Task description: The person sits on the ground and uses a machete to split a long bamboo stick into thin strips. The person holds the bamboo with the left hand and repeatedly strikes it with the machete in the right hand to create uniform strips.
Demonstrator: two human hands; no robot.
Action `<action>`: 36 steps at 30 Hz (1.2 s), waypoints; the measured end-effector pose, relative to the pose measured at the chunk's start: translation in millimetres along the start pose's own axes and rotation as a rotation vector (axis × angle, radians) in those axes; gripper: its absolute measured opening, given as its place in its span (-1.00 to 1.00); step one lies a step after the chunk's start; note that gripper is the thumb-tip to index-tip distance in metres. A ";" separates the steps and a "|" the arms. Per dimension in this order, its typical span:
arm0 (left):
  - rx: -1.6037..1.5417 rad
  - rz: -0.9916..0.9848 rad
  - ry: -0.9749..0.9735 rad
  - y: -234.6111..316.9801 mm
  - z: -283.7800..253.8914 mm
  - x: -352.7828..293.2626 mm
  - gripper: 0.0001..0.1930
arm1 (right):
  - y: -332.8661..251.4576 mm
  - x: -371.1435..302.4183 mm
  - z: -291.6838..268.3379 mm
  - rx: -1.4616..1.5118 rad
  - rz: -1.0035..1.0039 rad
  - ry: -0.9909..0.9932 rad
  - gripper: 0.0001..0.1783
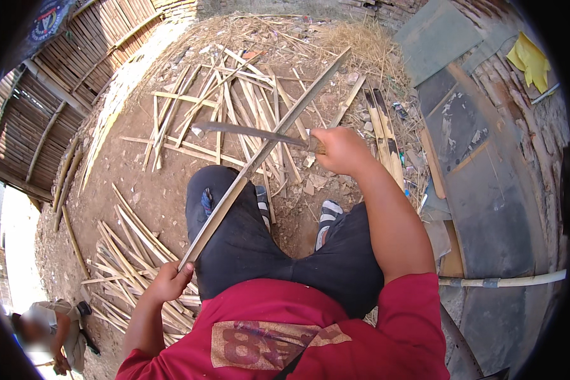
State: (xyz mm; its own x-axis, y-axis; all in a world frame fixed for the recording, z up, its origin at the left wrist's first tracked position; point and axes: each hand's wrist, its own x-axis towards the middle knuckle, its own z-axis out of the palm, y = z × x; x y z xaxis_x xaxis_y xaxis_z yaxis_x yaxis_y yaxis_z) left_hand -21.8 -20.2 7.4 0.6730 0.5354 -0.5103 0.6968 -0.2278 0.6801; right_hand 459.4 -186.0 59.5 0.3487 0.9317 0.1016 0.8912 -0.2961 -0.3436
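A long split bamboo strip (225, 204) slants from lower left to upper right across my lap and out over the ground. My left hand (168, 282) is closed around its near end, beside my left thigh. In my right hand (342, 151) is the handle of a machete (234, 129), its dark blade pointing left. The blade crosses the strip above my knees; whether its edge touches the bamboo, I cannot tell. The strip's far end reaches past the blade, unsupported by either hand.
Loose bamboo strips (247, 95) lie scattered ahead on the dirt, and another pile of strips (133, 253) sits at my left. Dark boards (487, 209) and a pale pole (525, 280) are on the right. A person (60, 335) is at lower left, near a bamboo wall (76, 69).
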 end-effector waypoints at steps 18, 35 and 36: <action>-0.065 -0.077 -0.041 -1.5 6.5 24.5 -0.33 | 22.9 24.1 26.1 0.094 0.219 -0.045 -0.50; -0.022 0.000 0.022 -0.7 1.7 11.4 -0.34 | 10.9 12.1 11.4 0.061 0.262 0.212 -0.51; -0.057 -0.016 -0.023 -1.1 2.4 16.1 -0.36 | 4.9 8.1 16.9 0.018 0.084 0.284 -0.68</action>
State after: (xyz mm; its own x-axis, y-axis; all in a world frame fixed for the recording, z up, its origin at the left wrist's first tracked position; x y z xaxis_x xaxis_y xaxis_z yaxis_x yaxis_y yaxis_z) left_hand -11.2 -13.3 -2.9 0.6682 0.5196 -0.5326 0.6925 -0.1725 0.7005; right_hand 461.7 -176.3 42.9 0.4904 0.8072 0.3285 0.8515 -0.3634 -0.3780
